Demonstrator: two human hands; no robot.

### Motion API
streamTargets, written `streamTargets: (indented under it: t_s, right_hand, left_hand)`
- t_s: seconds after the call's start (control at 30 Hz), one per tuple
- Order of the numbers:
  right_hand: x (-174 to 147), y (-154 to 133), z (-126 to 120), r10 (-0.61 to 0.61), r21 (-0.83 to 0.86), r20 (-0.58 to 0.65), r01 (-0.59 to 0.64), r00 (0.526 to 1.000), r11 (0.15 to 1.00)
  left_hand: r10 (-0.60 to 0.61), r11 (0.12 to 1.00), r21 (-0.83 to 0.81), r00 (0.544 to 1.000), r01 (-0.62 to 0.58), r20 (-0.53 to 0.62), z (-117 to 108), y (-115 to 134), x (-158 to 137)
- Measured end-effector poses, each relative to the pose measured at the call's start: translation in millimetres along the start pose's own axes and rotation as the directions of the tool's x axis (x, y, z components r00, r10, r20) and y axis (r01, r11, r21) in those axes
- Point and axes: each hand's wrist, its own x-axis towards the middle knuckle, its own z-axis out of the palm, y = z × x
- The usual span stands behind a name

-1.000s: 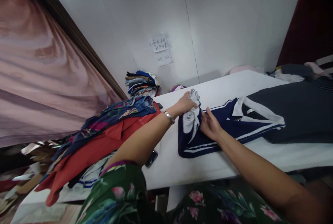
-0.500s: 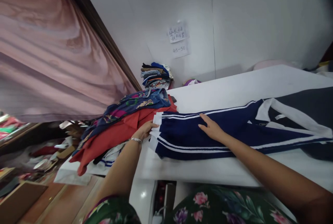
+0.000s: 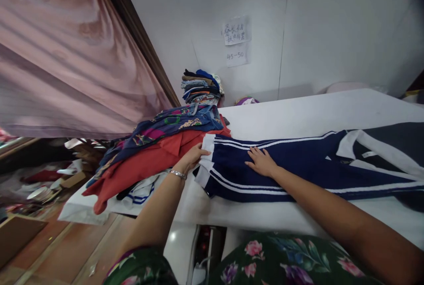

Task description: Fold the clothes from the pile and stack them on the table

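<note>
A navy jacket (image 3: 298,161) with white stripes, a white collar and white ribbed ends lies lengthwise on the white table (image 3: 281,119). At its left end, my left hand (image 3: 192,158) pinches the white ribbed edge between thumb and fingers. My right hand (image 3: 262,161) rests palm down on the navy cloth, fingers spread, near the upper stripes. Towards the right, the collar (image 3: 354,141) stands partly open over a dark grey lining or cloth, and a bit of the zip shows beside it.
Left of the jacket lie a red garment (image 3: 152,159) and a patterned denim piece (image 3: 175,121). Behind them stands a stack of folded clothes (image 3: 200,88) against the wall. Two handwritten papers (image 3: 237,40) hang there. A pink curtain (image 3: 76,55) drapes at the left, above a cluttered floor.
My right hand has come down flat on the cloth and shifted slightly left. My left hand still holds the ribbed edge. The view has tilted and shifted a little.
</note>
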Motion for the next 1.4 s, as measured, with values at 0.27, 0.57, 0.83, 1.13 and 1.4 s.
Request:
streamTargets:
  t_s: [0.27,0.57,0.83,1.13,1.4]
  right_hand:
    - [-24.6,-12.2,-39.5,0.162,0.810,-0.226,0.093,0.960,0.579]
    - [-83.4,44.2,-66.7,0.204,0.940,-0.109,0.034,0.973,0.340]
    - [-105.8,72.5,-60.5,0.359,0.997,-0.028,-0.001,0.933,0.080]
    - [-107.0,73.4,-55.3,0.408,0.990,0.080,-0.024,0.910,-0.140]
    - [-108.8,87.3,-74.6,0.513,0.990,-0.115,0.059,0.851,0.124]
  left_hand:
    - [0.194,0.960,0.206,0.981,-0.189,-0.001,68.1,61.7,-10.8]
    - [0.363,0.638,0.652,0.906,-0.411,0.216,242.6,64.9,13.1]
    - [0.160,0.819,0.491,0.940,-0.297,0.302,312.2,5.0,34.0]
    - [0.569,0.417,0.659,0.745,-0.626,0.348,214.2,-14.9,21.7]
    - [0.425,-0.003,0.861,0.779,-0.508,0.461,241.9,-62.0,23.6]
